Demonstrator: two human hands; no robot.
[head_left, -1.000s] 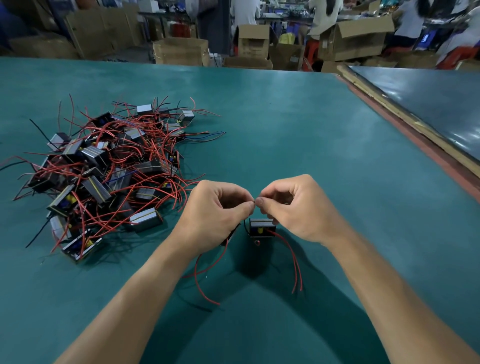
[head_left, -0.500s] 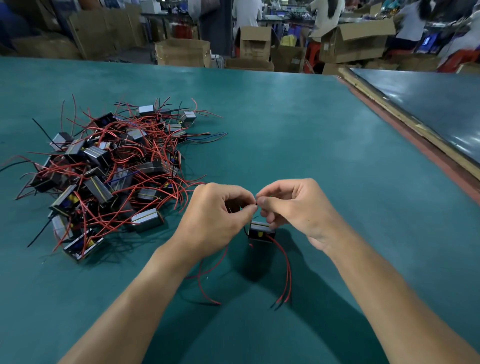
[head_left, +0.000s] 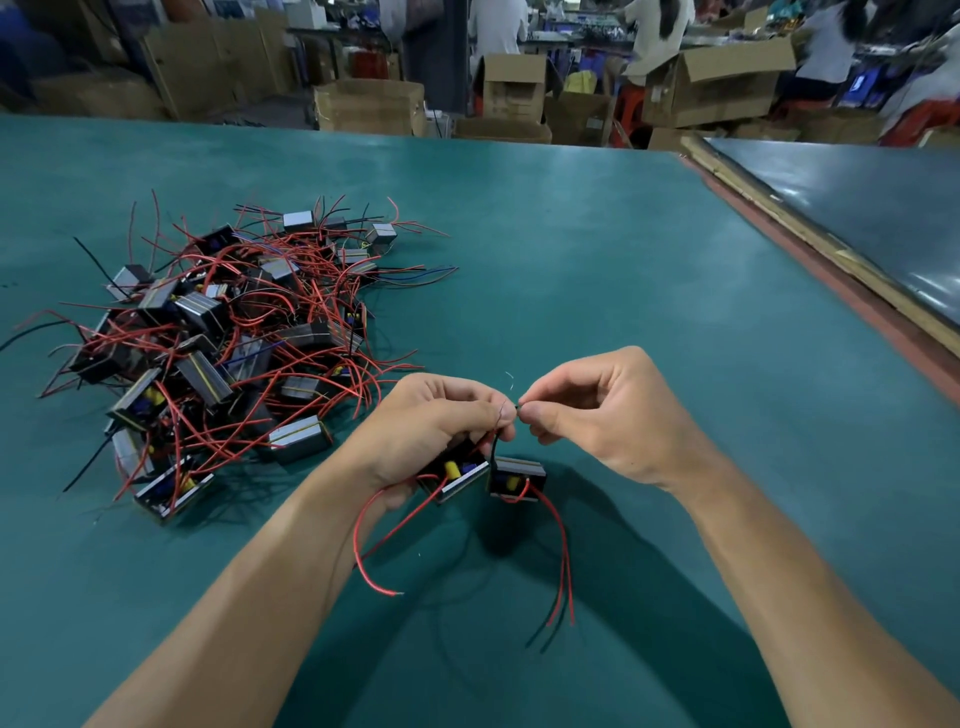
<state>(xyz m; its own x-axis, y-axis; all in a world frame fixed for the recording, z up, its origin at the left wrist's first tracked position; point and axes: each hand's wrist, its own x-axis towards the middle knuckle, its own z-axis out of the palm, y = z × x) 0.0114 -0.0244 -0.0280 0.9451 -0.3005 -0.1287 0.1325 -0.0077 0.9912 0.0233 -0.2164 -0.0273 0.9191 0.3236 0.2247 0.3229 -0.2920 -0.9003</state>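
Both hands are curled and working fingertip to fingertip above the table. My left hand has its fingers wrapped round the palm block, a small wired block whose yellow part peeks out under the heel of the hand, while its thumb and forefinger pinch the black lead. My right hand pinches the tip of that lead between thumb and forefinger, its other fingers loosely bent. A thin bare strand sticks up between the two pinches.

The hanging block sits just below the fingertips, beside the palm block, with its red wires trailing towards me. Whether it touches the table I cannot tell. The pile of blocks lies well to my left.

Half a second ago my fingertips were pressed together and the palm block was hidden under my left hand. Now the pinches stand slightly apart and that block shows.
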